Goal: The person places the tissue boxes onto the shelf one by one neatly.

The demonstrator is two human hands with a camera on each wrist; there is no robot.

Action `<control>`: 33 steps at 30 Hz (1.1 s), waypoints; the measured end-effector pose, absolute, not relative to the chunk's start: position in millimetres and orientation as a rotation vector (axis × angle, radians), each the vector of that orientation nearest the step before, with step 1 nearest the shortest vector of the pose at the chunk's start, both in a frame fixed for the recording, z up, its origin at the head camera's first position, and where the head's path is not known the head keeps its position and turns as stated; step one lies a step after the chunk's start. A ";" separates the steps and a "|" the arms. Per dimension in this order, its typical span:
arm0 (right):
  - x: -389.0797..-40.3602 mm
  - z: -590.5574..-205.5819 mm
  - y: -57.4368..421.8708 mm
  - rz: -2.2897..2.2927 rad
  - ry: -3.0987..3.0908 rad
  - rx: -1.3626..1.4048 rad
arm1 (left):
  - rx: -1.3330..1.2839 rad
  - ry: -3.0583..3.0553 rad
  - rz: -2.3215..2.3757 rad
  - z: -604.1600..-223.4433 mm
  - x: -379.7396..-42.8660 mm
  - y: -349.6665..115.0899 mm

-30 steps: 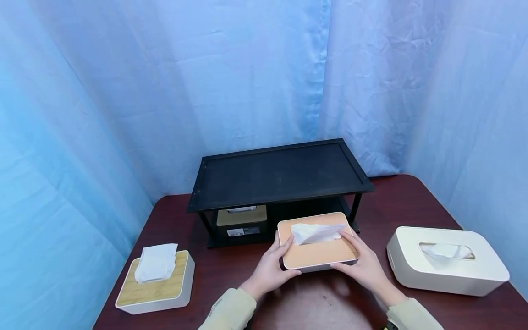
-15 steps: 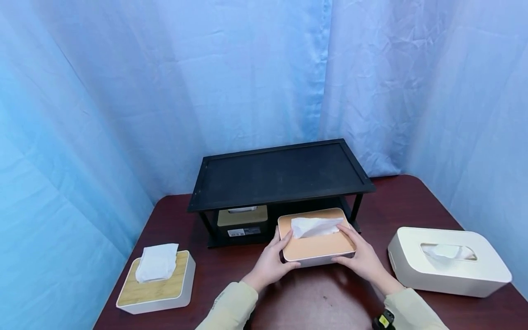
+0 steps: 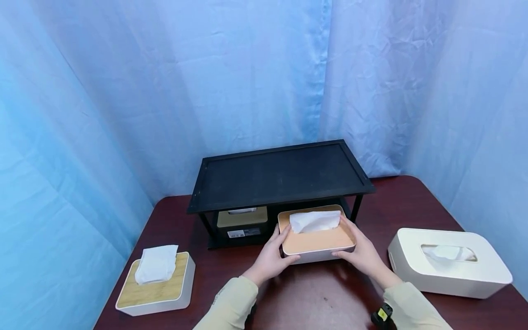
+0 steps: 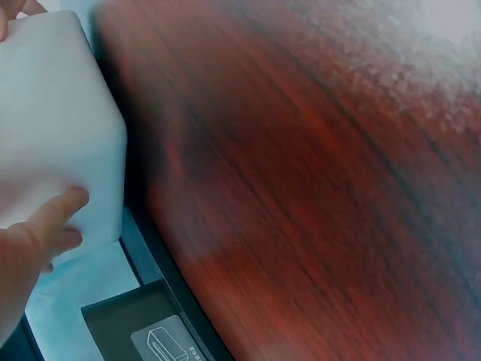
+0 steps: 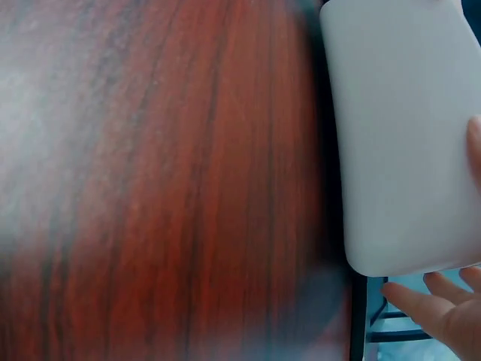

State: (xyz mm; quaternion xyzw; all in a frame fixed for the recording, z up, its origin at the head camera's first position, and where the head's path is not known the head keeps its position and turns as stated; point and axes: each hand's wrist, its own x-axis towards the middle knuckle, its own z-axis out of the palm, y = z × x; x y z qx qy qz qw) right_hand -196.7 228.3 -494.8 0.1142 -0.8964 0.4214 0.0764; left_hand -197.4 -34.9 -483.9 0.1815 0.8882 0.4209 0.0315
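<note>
Both hands hold a tissue box [image 3: 317, 243] with a light wooden lid and pale sides, a white tissue [image 3: 315, 221] sticking out of its slot. The left hand [image 3: 274, 255] grips its left end and the right hand [image 3: 365, 253] its right end, thumbs at the near side. It is at the front opening of a low black two-tier shelf [image 3: 280, 174], right of a dark tissue box [image 3: 242, 222] on the lower tier. In the left wrist view, fingers [image 4: 64, 210] lie against the pale wall; in the right wrist view, fingertips [image 5: 402, 293] show by the box's end.
A white tissue box with a bamboo lid [image 3: 173, 279] stands on the dark red table [image 3: 222, 270] at left. A larger cream tissue box [image 3: 437, 279] stands at right. Blue curtains [image 3: 264, 78] hang behind the table.
Both hands have moved the wooden-lidded tissue box away from the body, closer to the shelf's front opening. Its near side shows more now. The other boxes and the shelf stay put.
</note>
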 end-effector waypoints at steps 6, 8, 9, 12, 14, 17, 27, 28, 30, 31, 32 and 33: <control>-199.6 -497.4 227.9 1.284 -2.626 0.261 | 0.504 2.732 1.393 -484.3 -201.2 -32.0; -200.8 -497.4 227.2 1.266 -2.608 0.230 | 0.505 2.739 1.416 -485.1 -203.1 -29.9; -201.1 -497.3 226.7 1.249 -2.602 0.213 | 0.509 2.740 1.431 -485.7 -204.2 -28.6; -202.1 -496.6 224.9 1.204 -2.576 0.155 | 0.500 2.751 1.446 -486.6 -208.1 -24.3; -202.6 -495.7 223.3 1.184 -2.556 0.121 | 0.490 2.762 1.449 -486.8 -210.9 -21.1; -205.0 -494.2 220.2 1.172 -2.529 0.091 | 0.433 2.785 1.459 -486.1 -215.0 -16.6; -204.7 -488.3 217.1 1.021 -2.488 0.180 | 0.333 2.907 1.456 -476.6 -211.7 -18.3; -201.4 -487.8 218.1 0.979 -2.469 0.214 | 0.339 2.914 1.436 -476.1 -208.7 -19.6; -194.1 -487.0 219.9 0.881 -2.424 0.292 | 0.360 2.935 1.374 -475.3 -201.2 -22.3; -190.1 -486.5 220.7 0.829 -2.406 0.325 | 0.378 2.950 1.333 -475.0 -197.1 -23.8; -186.1 -486.3 221.2 0.779 -2.393 0.356 | 0.406 2.969 1.290 -474.3 -193.0 -25.2; -181.9 -486.0 221.6 0.742 -2.390 0.382 | 0.441 2.993 1.235 -473.9 -189.0 -26.7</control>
